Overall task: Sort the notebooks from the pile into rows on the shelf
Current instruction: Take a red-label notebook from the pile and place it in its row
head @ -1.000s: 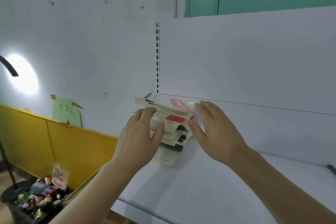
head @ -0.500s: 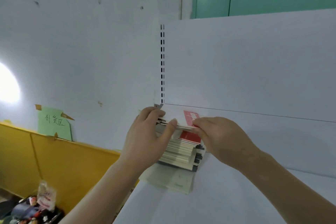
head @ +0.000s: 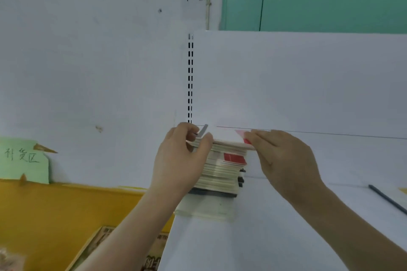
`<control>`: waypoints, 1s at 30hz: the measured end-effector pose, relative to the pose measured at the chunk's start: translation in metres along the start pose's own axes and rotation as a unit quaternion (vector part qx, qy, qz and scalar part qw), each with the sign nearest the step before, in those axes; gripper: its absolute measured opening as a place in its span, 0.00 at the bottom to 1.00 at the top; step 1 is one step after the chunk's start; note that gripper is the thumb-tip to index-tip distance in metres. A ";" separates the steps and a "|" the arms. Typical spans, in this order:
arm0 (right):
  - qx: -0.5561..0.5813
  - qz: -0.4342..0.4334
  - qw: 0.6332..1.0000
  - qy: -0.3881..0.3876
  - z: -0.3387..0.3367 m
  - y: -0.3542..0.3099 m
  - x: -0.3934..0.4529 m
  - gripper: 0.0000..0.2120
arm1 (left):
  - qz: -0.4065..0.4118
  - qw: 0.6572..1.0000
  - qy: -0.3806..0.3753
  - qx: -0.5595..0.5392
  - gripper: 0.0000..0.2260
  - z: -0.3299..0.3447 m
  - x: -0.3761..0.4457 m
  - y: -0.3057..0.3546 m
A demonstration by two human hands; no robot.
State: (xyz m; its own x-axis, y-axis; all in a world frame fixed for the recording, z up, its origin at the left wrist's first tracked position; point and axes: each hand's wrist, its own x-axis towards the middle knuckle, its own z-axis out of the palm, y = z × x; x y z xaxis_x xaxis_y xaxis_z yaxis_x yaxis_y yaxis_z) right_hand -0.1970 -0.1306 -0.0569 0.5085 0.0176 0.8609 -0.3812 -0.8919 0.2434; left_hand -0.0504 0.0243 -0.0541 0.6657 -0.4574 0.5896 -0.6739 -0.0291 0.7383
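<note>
Head camera looks at a white shelf with a pile of notebooks standing at its far left corner, close to the white back panel. The pile is tall and a little uneven; most page edges are cream, a red cover shows near the top, and some dark covers lie near the bottom. The lowest piece, pale and flat, sticks out toward the near side.

The left hand is at the left side of the pile. Its thumb and fingers are closed on the left edge of the top notebook, with the thumb on the upper face. The right hand is at the right side of the pile, and its fingertips pinch the right edge of the same notebook, where a red patch shows. So both hands grasp the top notebook, which lies nearly flat over the rest of the pile; whether it is lifted clear of the pile cannot be told.

A slotted upright with dark slots rises just behind the pile. On the right of the shelf lies a thin dark rod, well apart from the pile. At the left, below the shelf, there is a yellow board and a green paper note with handwriting on the wall.
</note>
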 end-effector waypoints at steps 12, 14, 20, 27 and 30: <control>0.052 0.044 0.996 -0.060 -0.003 -0.006 -0.016 0.27 | -0.105 0.961 -0.051 -0.251 0.22 -0.016 0.005 0.012; 0.078 0.168 0.974 -0.132 0.001 0.003 -0.014 0.29 | -0.093 0.969 -0.011 -0.227 0.23 -0.021 0.011 0.007; 0.152 0.175 0.927 -0.294 0.024 0.031 -0.005 0.37 | -0.124 0.974 0.011 -0.190 0.27 -0.026 0.017 -0.006; 0.151 0.036 0.955 -0.253 0.040 0.018 0.005 0.18 | -0.130 0.977 0.055 -0.163 0.18 -0.029 0.014 -0.014; 0.164 0.047 0.962 -0.215 0.040 0.029 0.005 0.14 | -0.133 0.976 0.066 -0.161 0.19 -0.034 0.016 -0.015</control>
State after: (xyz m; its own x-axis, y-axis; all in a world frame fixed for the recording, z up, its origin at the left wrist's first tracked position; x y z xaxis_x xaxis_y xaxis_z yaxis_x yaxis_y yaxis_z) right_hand -0.1750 -0.1740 -0.0637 0.7821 -0.1962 0.5914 -0.2134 -0.9761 -0.0416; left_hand -0.0189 0.0478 -0.0442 0.8530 -0.3521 0.3853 -0.3506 0.1603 0.9227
